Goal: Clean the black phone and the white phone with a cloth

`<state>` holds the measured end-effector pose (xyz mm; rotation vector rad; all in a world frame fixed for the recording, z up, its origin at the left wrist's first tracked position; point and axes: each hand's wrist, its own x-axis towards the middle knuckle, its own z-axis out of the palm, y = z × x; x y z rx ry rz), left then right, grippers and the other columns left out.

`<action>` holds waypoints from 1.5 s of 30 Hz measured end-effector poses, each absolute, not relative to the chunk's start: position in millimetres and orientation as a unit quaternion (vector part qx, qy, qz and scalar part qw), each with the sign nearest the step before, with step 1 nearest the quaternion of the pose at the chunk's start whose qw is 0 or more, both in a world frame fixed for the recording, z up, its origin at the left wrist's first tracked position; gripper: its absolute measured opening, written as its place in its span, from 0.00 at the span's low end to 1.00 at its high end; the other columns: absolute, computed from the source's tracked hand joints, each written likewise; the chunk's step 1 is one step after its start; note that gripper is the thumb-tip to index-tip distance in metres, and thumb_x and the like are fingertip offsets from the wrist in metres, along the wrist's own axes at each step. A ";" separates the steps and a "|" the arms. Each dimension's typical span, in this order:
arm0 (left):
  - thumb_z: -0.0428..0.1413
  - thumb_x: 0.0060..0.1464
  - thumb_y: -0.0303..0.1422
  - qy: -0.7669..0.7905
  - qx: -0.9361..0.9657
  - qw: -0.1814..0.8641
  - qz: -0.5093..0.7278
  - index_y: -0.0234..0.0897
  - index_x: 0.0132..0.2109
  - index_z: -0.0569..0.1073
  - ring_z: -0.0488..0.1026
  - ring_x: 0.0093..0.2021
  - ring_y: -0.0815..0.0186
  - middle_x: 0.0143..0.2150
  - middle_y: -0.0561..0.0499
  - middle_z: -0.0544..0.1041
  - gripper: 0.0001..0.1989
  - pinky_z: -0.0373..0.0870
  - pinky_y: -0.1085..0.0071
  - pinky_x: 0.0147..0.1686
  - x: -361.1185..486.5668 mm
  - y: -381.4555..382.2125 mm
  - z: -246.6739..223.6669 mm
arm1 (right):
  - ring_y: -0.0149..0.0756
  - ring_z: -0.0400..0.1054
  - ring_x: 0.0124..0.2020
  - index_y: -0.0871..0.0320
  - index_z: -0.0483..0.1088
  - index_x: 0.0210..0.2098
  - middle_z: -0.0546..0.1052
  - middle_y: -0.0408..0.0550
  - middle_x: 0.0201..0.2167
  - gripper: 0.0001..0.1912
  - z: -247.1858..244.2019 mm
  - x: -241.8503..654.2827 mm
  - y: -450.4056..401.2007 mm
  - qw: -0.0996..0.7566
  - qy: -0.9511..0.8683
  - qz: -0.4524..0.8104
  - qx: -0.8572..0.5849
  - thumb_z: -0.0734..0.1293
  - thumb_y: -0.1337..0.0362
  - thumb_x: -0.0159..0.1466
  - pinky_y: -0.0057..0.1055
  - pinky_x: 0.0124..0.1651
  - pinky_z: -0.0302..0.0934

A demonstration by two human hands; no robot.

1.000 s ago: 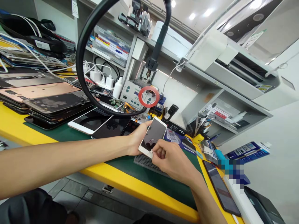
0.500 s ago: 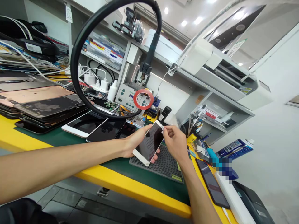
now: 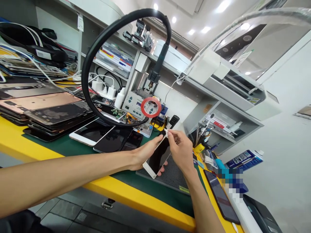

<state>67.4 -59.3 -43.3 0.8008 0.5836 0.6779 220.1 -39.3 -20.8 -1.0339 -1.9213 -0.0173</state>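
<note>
A white-framed phone (image 3: 157,158) with a dark screen is tilted above a grey perforated mat (image 3: 176,176). My left hand (image 3: 143,155) is wrapped round it from the left and below, fingertips showing at its right edge. At the phone's upper end, my right hand (image 3: 179,147) pinches a small white piece (image 3: 166,132) between thumb and forefinger. What that piece is, I cannot make out. The curled fingers of the right hand hide part of the phone's right side.
Phones and a white tablet (image 3: 91,131) lie left on the green mat (image 3: 60,145), beside stacked screens (image 3: 55,113). A black hose (image 3: 85,71) loops over the bench, near red tape (image 3: 151,107). Another phone (image 3: 221,194) lies at the right.
The view has shifted, so the bench items appear slightly right and lower. The phone's face now looks plain dark, and the white piece at its upper end shows more.
</note>
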 end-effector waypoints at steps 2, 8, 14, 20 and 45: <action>0.41 0.56 0.64 0.270 0.390 0.825 0.308 0.33 0.32 0.74 0.70 0.21 0.63 0.25 0.46 0.73 0.36 0.69 0.67 0.23 67.5 -57.2 -45.4 | 0.33 0.67 0.28 0.58 0.75 0.44 0.76 0.47 0.34 0.10 -20.0 220.0 -43.6 0.463 -0.781 0.026 -0.418 0.64 0.62 0.69 0.30 0.32 0.63; 0.47 0.53 0.64 0.225 0.387 0.822 0.351 0.38 0.36 0.71 0.64 0.22 0.67 0.23 0.53 0.66 0.31 0.64 0.72 0.22 66.8 -47.5 -53.4 | 0.31 0.64 0.24 0.57 0.74 0.39 0.72 0.44 0.27 0.07 -18.5 208.5 -66.9 0.425 -0.821 0.004 -0.381 0.64 0.65 0.66 0.29 0.29 0.61; 0.51 0.55 0.57 0.274 0.408 0.774 0.399 0.39 0.40 0.71 0.58 0.21 0.73 0.27 0.55 0.65 0.25 0.54 0.77 0.18 66.3 -41.8 -62.8 | 0.32 0.66 0.26 0.58 0.74 0.42 0.75 0.47 0.30 0.08 -16.4 215.1 -58.9 0.501 -0.756 -0.001 -0.421 0.65 0.63 0.67 0.30 0.30 0.62; 0.55 0.54 0.44 0.309 0.416 0.745 0.420 0.38 0.35 0.69 0.56 0.20 0.73 0.24 0.56 0.63 0.13 0.52 0.77 0.17 65.9 -43.5 -61.5 | 0.30 0.62 0.22 0.58 0.75 0.39 0.74 0.44 0.27 0.06 -24.2 208.2 -71.0 0.445 -0.814 0.044 -0.372 0.65 0.66 0.66 0.28 0.25 0.57; 0.51 0.55 0.44 0.307 0.398 0.764 0.406 0.38 0.23 0.62 0.55 0.16 0.72 0.17 0.55 0.61 0.18 0.51 0.73 0.17 64.1 -40.6 -56.6 | 0.28 0.62 0.23 0.58 0.72 0.40 0.74 0.45 0.31 0.05 -46.4 193.2 -84.6 0.424 -0.858 0.067 -0.282 0.66 0.71 0.64 0.28 0.26 0.56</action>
